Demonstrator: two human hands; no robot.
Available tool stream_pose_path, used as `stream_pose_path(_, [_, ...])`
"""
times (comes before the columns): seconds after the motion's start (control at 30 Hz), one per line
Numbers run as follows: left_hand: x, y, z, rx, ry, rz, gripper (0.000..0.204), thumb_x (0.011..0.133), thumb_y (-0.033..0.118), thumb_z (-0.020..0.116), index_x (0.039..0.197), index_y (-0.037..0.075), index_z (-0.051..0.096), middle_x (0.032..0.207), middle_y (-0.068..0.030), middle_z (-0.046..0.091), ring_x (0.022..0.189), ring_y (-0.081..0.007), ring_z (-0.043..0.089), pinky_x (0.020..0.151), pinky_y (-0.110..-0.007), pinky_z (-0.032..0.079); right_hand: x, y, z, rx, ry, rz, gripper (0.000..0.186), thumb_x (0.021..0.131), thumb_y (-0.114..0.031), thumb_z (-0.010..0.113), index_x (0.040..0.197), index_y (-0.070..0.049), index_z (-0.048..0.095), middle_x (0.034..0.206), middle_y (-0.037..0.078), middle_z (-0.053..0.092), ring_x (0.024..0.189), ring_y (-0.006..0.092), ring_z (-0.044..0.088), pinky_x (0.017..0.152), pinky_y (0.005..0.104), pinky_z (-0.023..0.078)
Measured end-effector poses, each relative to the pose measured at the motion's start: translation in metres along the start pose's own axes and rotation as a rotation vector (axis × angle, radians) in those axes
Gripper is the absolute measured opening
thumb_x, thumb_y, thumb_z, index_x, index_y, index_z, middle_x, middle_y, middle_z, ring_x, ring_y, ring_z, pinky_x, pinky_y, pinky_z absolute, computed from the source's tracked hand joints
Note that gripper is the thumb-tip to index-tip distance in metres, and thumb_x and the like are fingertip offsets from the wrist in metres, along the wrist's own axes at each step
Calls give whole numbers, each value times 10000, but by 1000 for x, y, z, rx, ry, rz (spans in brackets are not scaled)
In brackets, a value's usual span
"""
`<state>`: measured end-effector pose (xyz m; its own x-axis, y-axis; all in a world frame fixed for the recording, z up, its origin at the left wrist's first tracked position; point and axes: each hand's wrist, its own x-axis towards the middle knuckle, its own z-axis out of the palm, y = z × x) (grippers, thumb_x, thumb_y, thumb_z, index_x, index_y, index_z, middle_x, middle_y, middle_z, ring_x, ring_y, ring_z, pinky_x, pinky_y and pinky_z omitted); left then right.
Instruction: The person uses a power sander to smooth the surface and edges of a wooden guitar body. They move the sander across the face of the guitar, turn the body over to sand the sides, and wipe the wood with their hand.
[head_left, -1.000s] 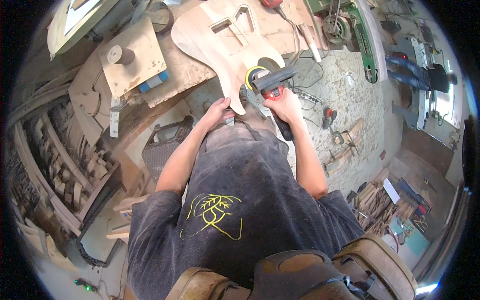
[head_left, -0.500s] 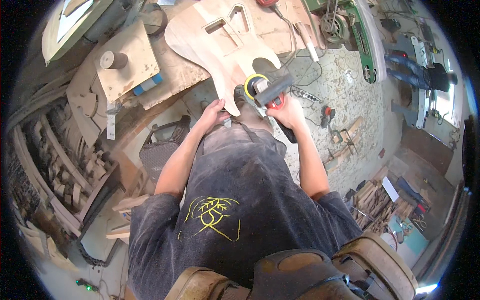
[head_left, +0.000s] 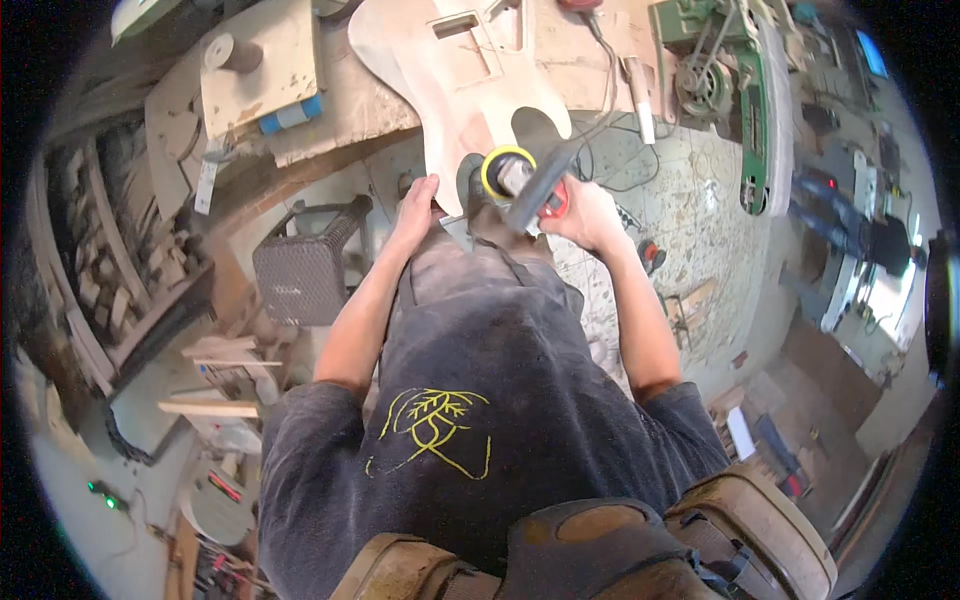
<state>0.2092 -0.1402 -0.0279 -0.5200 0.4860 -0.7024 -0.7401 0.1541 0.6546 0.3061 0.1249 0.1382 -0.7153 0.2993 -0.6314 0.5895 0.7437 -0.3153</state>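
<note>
A pale wooden electric guitar body (head_left: 440,95) with routed cavities lies over the workbench edge, its horns toward me. My left hand (head_left: 416,208) is closed around the tip of its left horn, thumb on the wood. In my right hand (head_left: 592,214) is a power sander (head_left: 545,185) with a round yellow-rimmed pad, a dark body and a red part. The pad faces left, tilted on its edge, in the gap between the two horns. Whether it touches the wood I cannot tell. Some of my right fingers are hidden behind the tool.
On the bench (head_left: 350,135) a board with a wooden cylinder (head_left: 233,53) stands at the left. A green belt machine (head_left: 752,120) is at the right. A dark woven stool (head_left: 305,262) stands below left, and cables (head_left: 625,160) trail behind the sander. Another person (head_left: 850,225) is far right.
The whole view has shifted, so the bench and guitar body sit higher in the picture. My hands keep their holds, and the sander stays between the horns.
</note>
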Motion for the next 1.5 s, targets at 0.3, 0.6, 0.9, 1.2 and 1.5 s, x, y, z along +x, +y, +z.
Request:
stream_pose_path(0.3, [-4, -18, 32, -129, 321, 156, 576, 1054, 521, 518, 1121, -47, 588, 951, -136, 676, 812, -219, 719, 689, -358, 613, 27, 13, -34, -96, -10, -249, 599, 679, -380, 783, 1117, -11, 605, 925, 264, 723, 915, 451, 705, 839, 517, 566])
stream_pose_path(0.6, [-5, -23, 37, -155, 392, 209, 592, 1046, 535, 529, 1108, -49, 602, 856, -134, 681, 688, -218, 721, 593, -333, 588, 38, 19, -33, -250, -133, -419, 559, 675, -393, 802, 1042, -23, 600, 904, 265, 715, 907, 453, 700, 834, 524, 559])
stream_pose_path(0.9, [2, -26, 36, -85, 386, 219, 552, 1050, 545, 522, 1109, 2, 601, 865, -85, 669, 683, -187, 694, 622, -327, 573, 65, 4, -46, -296, -67, -511, 596, 653, -346, 792, 1136, -38, 629, 872, 260, 716, 887, 459, 693, 808, 523, 554])
stream_pose_path(1.2, [6, -32, 30, -2, 387, 196, 606, 1031, 591, 520, 1156, 5, 605, 903, -90, 679, 700, -204, 713, 605, -335, 586, 59, 8, -54, -343, -163, -533, 596, 688, -409, 802, 1118, -32, 632, 909, 256, 720, 899, 457, 696, 819, 515, 561])
stream_pose_path(1.5, [19, -46, 23, 40, 409, 246, 627, 1036, 586, 514, 1207, -13, 587, 921, -98, 672, 695, -206, 710, 588, -336, 585, 74, 10, -67, -352, -180, -572, 662, 665, -372, 791, 1218, -42, 635, 942, 261, 729, 917, 442, 705, 849, 505, 561])
